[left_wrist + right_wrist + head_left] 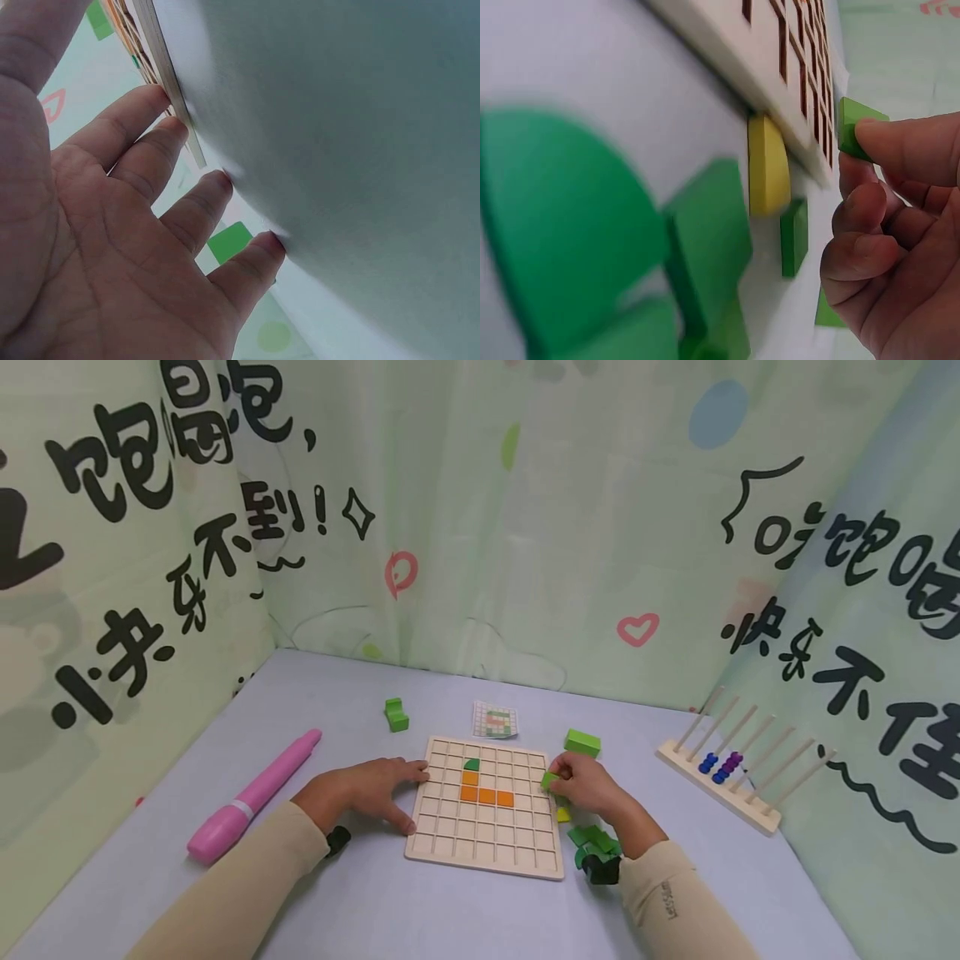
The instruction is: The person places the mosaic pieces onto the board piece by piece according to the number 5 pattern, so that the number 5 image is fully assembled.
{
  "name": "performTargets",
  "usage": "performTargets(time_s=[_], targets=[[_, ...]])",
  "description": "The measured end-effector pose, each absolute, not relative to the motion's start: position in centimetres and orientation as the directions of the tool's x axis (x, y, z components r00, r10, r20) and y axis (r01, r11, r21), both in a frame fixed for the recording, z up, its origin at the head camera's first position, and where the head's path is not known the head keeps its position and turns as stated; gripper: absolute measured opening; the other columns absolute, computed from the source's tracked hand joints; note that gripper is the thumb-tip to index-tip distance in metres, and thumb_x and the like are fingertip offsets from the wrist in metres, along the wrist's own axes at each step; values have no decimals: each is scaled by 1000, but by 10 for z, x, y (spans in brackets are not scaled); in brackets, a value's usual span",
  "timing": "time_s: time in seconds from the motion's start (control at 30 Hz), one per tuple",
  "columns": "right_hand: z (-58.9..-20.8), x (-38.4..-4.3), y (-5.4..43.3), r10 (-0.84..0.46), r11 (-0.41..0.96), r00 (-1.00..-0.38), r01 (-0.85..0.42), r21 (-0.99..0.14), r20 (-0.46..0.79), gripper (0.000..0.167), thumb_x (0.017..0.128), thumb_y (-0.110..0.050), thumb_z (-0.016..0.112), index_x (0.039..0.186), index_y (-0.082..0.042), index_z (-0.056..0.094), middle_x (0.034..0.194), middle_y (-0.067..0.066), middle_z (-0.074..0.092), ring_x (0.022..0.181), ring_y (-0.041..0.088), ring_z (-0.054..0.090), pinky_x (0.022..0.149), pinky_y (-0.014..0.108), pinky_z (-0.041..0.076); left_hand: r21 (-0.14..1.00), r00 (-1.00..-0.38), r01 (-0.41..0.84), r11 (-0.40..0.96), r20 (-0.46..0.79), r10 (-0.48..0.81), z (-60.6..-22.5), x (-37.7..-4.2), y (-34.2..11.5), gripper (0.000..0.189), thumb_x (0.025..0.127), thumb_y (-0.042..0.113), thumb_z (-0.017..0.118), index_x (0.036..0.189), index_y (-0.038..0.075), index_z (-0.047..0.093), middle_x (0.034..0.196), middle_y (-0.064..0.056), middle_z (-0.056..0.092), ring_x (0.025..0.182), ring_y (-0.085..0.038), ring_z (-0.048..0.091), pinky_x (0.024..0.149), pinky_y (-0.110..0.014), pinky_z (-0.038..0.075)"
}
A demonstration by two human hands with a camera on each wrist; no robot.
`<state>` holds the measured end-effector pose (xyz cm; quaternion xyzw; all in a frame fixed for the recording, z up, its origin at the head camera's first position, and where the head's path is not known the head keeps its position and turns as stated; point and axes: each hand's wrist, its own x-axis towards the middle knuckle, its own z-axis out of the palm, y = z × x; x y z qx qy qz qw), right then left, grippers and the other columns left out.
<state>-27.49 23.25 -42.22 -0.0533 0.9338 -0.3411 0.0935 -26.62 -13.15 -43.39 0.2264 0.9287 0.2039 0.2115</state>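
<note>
A wooden grid board [480, 847] lies on the table between the hands. On it are several orange tiles [487, 797] in an L shape, with a green tile [472, 765] that has one rounded corner at the top. My left hand [371, 792] rests at the board's left edge, fingers spread and fairly straight; in the left wrist view, fingertips touch the board's side. Over the right edge, my right hand [588, 787] pinches a small green tile [849, 129] between thumb and fingers. Below that hand lie a yellow tile [767, 165] and several loose green tiles [592, 841].
Behind the board lies a printed pattern card [495, 720]. Green blocks [582, 742] stand at the back right, more green blocks [396, 715] at the back left. A pink stick-shaped object [258, 793] lies left; a pegged wooden rack with beads [720, 785] stands right.
</note>
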Motion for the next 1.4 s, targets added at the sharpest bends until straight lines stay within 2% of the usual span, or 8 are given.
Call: performTargets(time_s=[0.53,0.8,1.4], targets=[[-430,-303,165,-316,746,-944,-183,-641,-99,4,99,-7,65,103,-7,67,91,4,59,81,19,51,73,34,43,482,-812,322,815,-302,500,-433,-266,-130,87,80,41,90,155,21,51,168,6,35,156,-27,30,126,-49,30],[-431,-313,148,-290,761,-951,-163,-628,-105,3,99,-7,65,102,-6,67,90,5,59,80,20,52,72,33,44,476,-816,312,822,-309,488,-433,-266,-129,88,79,41,91,155,22,51,168,4,36,156,-28,30,126,-50,30],[-436,-317,141,-251,852,-965,-182,-491,-77,6,97,-10,70,102,-8,73,92,5,66,80,20,56,73,35,50,481,-818,311,820,-305,488,-433,-266,-128,87,78,40,92,154,22,52,167,5,37,156,-28,31,126,-50,30]])
